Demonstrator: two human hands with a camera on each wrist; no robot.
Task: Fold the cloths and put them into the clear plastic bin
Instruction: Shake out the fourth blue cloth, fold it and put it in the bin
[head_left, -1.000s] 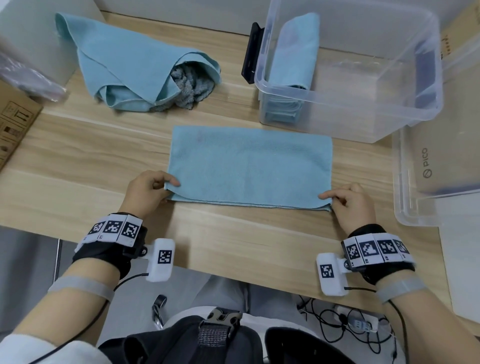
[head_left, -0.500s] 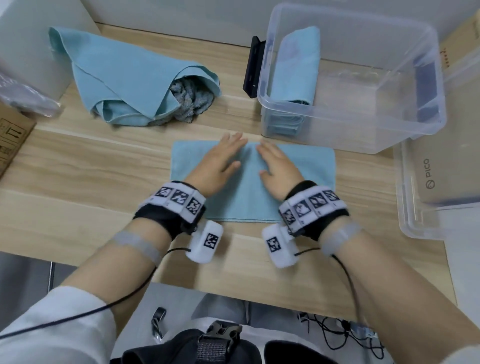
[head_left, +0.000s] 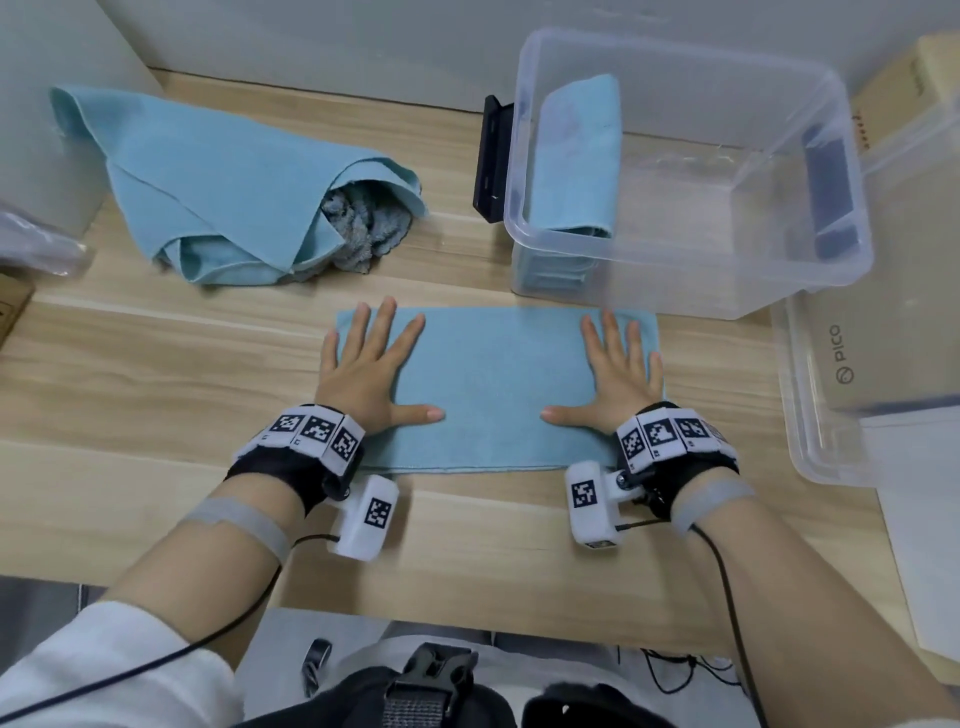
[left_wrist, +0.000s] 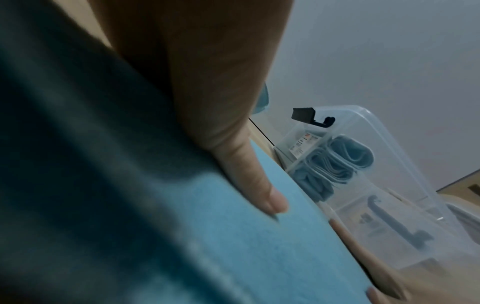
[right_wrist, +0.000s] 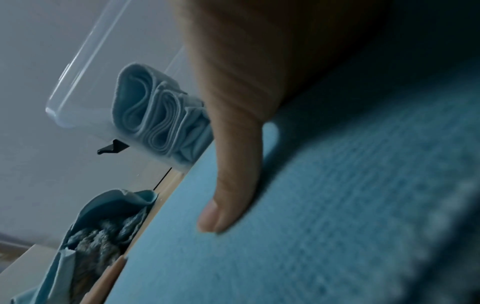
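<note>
A light blue cloth (head_left: 493, 395), folded into a long rectangle, lies flat on the wooden table in front of me. My left hand (head_left: 369, 374) presses flat on its left end, fingers spread. My right hand (head_left: 615, 376) presses flat on its right end. Both wrist views show a thumb lying on the blue cloth (left_wrist: 259, 246) (right_wrist: 311, 226). The clear plastic bin (head_left: 810, 270) stands just behind the cloth at the right, with folded blue cloths (head_left: 579, 156) upright against its left wall. A heap of unfolded cloths (head_left: 234, 187), blue over grey, lies at the back left.
A black bracket (head_left: 491, 156) stands against the bin's left side. A clear lid (head_left: 883, 374) lies at the right over a white box. A cardboard box edge (head_left: 10, 306) and a plastic bag (head_left: 36, 244) sit at the far left. The wall runs behind.
My hands left the cloth's near corners, met flat at its middle, then slid apart to its two ends, smoothing it. The cloth stays in place.
</note>
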